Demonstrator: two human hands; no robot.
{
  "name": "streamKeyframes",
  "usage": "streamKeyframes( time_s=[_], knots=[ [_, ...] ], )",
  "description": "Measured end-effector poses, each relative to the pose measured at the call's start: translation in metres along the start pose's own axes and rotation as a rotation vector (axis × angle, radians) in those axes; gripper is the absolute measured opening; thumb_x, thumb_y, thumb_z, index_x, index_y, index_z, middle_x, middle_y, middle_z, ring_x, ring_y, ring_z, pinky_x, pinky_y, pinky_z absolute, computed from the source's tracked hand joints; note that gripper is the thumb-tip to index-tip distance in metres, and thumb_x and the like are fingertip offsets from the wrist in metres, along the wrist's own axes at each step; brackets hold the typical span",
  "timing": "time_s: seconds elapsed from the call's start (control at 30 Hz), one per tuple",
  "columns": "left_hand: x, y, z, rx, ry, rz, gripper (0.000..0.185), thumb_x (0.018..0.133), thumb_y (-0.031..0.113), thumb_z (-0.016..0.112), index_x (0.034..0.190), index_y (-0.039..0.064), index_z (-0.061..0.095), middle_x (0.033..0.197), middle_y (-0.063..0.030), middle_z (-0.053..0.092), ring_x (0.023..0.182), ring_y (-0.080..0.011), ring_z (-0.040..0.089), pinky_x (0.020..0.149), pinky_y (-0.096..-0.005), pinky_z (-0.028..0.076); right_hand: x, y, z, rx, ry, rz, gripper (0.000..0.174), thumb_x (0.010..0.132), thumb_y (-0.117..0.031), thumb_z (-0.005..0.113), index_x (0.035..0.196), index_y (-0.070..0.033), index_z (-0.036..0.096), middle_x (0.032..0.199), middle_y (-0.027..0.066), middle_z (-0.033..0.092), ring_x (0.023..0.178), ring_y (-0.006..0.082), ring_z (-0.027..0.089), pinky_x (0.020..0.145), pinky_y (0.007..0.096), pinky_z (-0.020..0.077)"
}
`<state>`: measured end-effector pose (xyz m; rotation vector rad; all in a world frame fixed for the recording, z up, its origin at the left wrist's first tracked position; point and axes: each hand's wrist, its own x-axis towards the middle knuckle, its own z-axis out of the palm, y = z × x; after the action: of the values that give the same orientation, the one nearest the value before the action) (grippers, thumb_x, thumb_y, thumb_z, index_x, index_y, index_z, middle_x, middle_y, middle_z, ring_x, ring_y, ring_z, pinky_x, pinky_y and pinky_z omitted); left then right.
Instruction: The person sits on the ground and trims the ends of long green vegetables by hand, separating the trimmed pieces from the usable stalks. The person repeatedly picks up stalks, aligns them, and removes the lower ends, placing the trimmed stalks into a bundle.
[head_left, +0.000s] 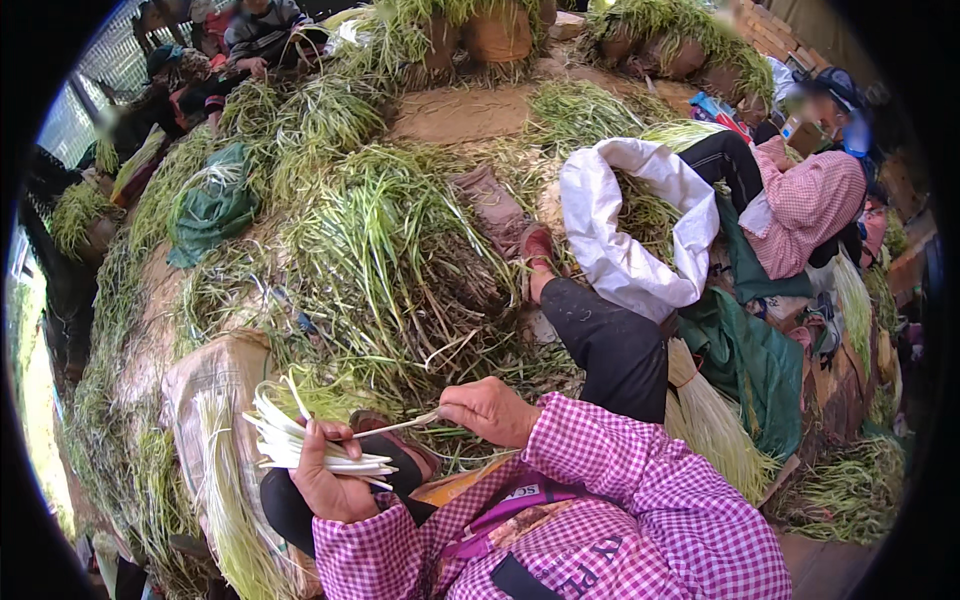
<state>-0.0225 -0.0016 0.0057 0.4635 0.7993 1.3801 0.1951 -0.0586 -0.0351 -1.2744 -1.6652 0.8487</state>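
A bunch of pale, peeled stalks (281, 431), perhaps garlic chives, lies gripped in my left hand (328, 472). One thin stalk (401, 425) runs from that bunch to my right hand (491, 411), which pinches its end between thumb and finger. Just ahead of my hands rises a heap of green, unpeeled stalks (397, 247) with brown root ends. To the left of my left hand, a long tied bundle of pale stalks (225, 487) rests on a woven sack (217, 375).
A white sack (592, 202) with a rolled rim stands beyond my right knee. Near it lie green cloth (742, 360) and a tied pale bundle (712, 427). A co-worker in a checked top (810, 187) sits at right; other people (262, 37) sit at upper left. Trimmed leaves cover much ground.
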Motion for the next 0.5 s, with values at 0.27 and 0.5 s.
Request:
streamKeyframes(
  time_s=[0.27,0.5],
  knots=[
    [0.014,0.054,0.005,-0.006,0.075,0.146,0.024,0.092,0.007,0.053,0.114,0.003,0.044,0.077,-0.0068,0.054,0.073,-0.0174,0.055,0.051,-0.0250,0.044,0.001,0.043,-0.003,-0.368,0.122,0.078,0.024,0.092,-0.023,0.053,0.078,-0.004,0.052,0.066,0.0138,0.055,0.060,0.0313,0.058,0.055,0.0391,0.0466],
    [0.030,0.068,0.007,0.010,0.040,0.133,0.021,0.091,0.007,0.055,0.110,0.004,0.045,0.076,-0.0069,0.054,0.073,-0.0186,0.055,0.052,-0.0252,0.044,-0.011,0.115,0.014,-0.777,-0.122,0.370,0.015,0.087,-0.018,0.053,0.080,-0.005,0.057,0.073,0.0137,0.063,0.066,0.0311,0.062,0.060,0.0421,0.0502]
  ],
)
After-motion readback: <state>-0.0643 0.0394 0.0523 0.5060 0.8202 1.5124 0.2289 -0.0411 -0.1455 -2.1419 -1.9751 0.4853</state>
